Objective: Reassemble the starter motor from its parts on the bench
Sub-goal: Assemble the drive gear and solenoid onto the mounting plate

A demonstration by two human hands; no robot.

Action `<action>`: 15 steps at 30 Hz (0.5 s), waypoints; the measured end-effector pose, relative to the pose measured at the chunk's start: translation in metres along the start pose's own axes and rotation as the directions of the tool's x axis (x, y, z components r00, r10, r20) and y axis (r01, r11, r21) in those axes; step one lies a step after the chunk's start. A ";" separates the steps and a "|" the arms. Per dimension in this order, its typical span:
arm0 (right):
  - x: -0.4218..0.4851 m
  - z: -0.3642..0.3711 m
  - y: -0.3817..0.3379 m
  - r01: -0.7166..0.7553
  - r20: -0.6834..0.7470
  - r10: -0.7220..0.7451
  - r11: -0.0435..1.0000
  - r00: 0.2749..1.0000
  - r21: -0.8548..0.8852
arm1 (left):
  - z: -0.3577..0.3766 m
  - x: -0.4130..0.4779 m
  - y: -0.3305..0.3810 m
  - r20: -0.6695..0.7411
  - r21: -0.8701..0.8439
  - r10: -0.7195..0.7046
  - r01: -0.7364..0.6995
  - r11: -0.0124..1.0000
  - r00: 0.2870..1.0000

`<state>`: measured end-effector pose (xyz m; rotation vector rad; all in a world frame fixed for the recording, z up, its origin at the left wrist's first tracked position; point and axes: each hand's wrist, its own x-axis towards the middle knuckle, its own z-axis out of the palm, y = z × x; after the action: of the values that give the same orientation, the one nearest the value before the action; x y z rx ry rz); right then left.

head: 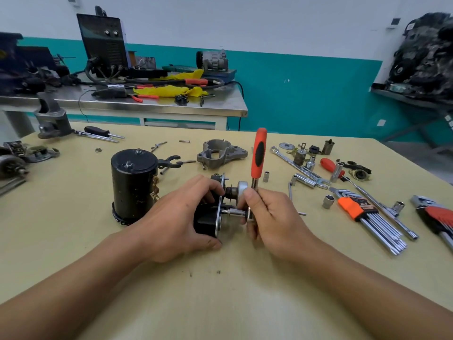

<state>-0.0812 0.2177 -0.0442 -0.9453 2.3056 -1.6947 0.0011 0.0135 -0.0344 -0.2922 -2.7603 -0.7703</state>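
L hand (179, 217) grips black cylindrical motor assy (205, 219); R hand (269, 220) holds chrome ratchet (259, 153), orange-black handle.

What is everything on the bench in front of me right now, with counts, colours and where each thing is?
starter assembly: one, black and silver, bench centre, in the left hand
ratchet: one, orange-black handle, upright, socket end against the assembly
motor housing: one, black, upright, left of the hands
nose housing: one, grey, behind the hands
hex key sets: two, orange and red-black holders, right side
loose sockets: several, silver, right of the hands
spanner: one, silver, right rear
screwdriver: one, red handle, right rear
bench: one, tan
steel table: one, grey, behind the bench
left hand: fingers curled round the assembly
right hand: fingers curled round the ratchet
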 end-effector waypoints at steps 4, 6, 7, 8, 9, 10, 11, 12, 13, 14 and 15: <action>0.008 -0.001 -0.012 -0.295 0.074 0.288 0.949 0.955 0.112 | 0.000 0.001 -0.001 0.036 0.031 0.033 -0.034 0.999 0.999; 0.009 -0.005 -0.017 -0.376 0.101 0.364 0.913 0.926 0.161 | 0.001 0.001 -0.001 0.040 0.030 0.036 -0.037 0.999 0.999; 0.010 -0.006 -0.019 -0.397 0.106 0.383 0.901 0.918 0.175 | 0.002 0.002 0.000 0.037 0.029 0.039 -0.040 0.999 0.999; 0.011 -0.007 -0.020 -0.409 0.105 0.396 0.894 0.912 0.183 | 0.003 0.002 0.000 0.032 0.029 0.042 -0.043 0.999 0.999; 0.012 -0.006 -0.020 -0.417 0.098 0.405 0.890 0.909 0.183 | 0.004 0.002 0.001 0.028 0.031 0.046 -0.046 0.998 0.999; 0.012 -0.005 -0.019 -0.415 0.084 0.407 0.894 0.910 0.169 | 0.005 0.002 0.002 0.029 0.039 0.049 -0.050 0.998 0.998; 0.011 -0.002 -0.018 -0.387 0.053 0.384 0.914 0.922 0.123 | 0.006 0.003 0.003 0.030 0.052 0.056 -0.057 0.997 0.998; 0.009 0.000 -0.015 -0.317 0.011 0.317 0.947 0.948 0.044 | 0.007 0.003 0.003 0.031 0.069 0.064 -0.066 0.995 0.997; 0.006 0.001 -0.012 -0.201 -0.026 0.200 0.978 0.980 -0.051 | 0.007 0.003 0.003 0.032 0.083 0.073 -0.076 0.994 0.997; 0.003 0.000 -0.008 -0.050 -0.045 0.045 0.990 0.998 -0.134 | 0.007 0.003 0.003 0.031 0.089 0.081 -0.084 0.992 0.996; 0.002 -0.004 -0.003 0.111 -0.031 -0.119 0.975 0.992 -0.193 | 0.007 0.004 0.003 0.028 0.087 0.089 -0.091 0.992 0.996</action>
<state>-0.0835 0.2190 -0.0396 -1.1082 2.5242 -1.5685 -0.0030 0.0198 -0.0376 -0.4077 -2.7726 -0.6243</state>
